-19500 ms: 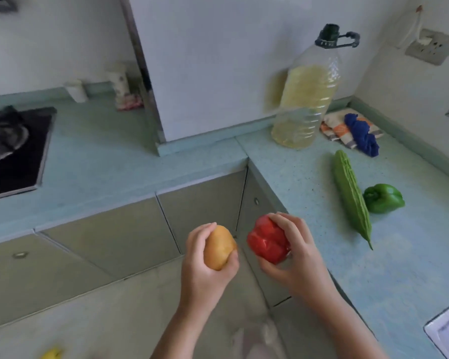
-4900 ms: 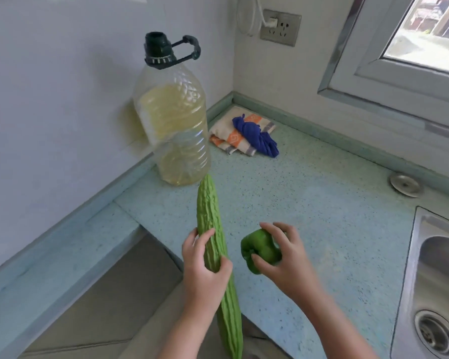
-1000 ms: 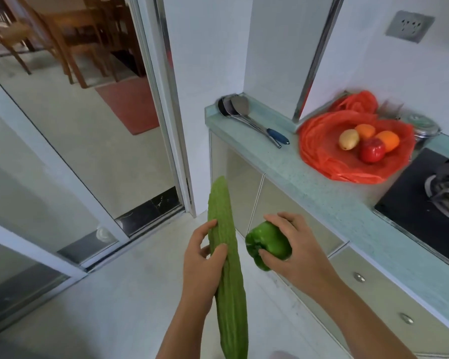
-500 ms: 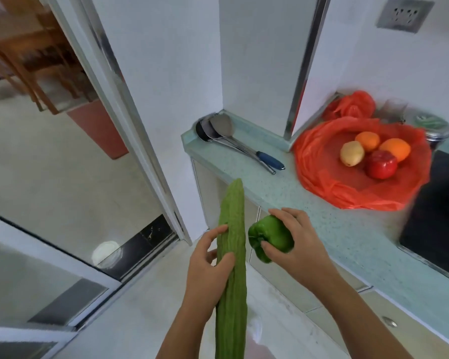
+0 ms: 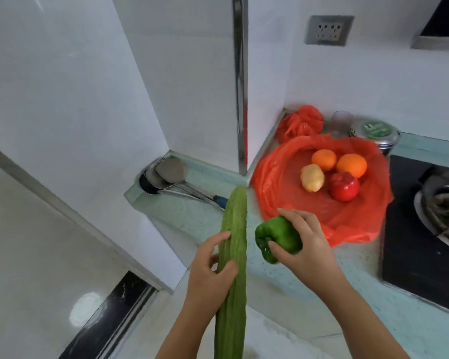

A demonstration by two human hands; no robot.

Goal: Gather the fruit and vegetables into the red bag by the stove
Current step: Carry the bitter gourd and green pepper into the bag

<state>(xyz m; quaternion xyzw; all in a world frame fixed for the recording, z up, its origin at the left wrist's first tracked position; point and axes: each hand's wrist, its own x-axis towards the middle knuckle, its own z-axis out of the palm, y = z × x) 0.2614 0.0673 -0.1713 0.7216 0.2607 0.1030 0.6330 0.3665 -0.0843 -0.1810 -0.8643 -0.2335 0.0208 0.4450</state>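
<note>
Head view: red bag (image 5: pixel 278 177) lies spread open on the counter (image 5: pixel 283 281), just left of the stove (image 5: pixel 420 229). It holds two oranges (image 5: pixel 351 165), a potato (image 5: pixel 312 177) and a red pepper (image 5: pixel 344 186) on its far side. Over its near-left rim the right hand (image 5: pixel 306 244) grips the green pepper (image 5: pixel 278 237), fingers curled round it. Further left, the left hand (image 5: pixel 210 275) wraps the long gourd (image 5: pixel 233 229), which points away over the counter edge.

Risks:
- Bag is flat with a low rim, so a dropped pepper may knock round fruit toward the stove.
- The gourd looks longer than the free span. Laid across, it may overhang and tip off the near edge.
- Its far tip sits near the ladle handles (image 5: pixel 200 195) and could snag.
</note>
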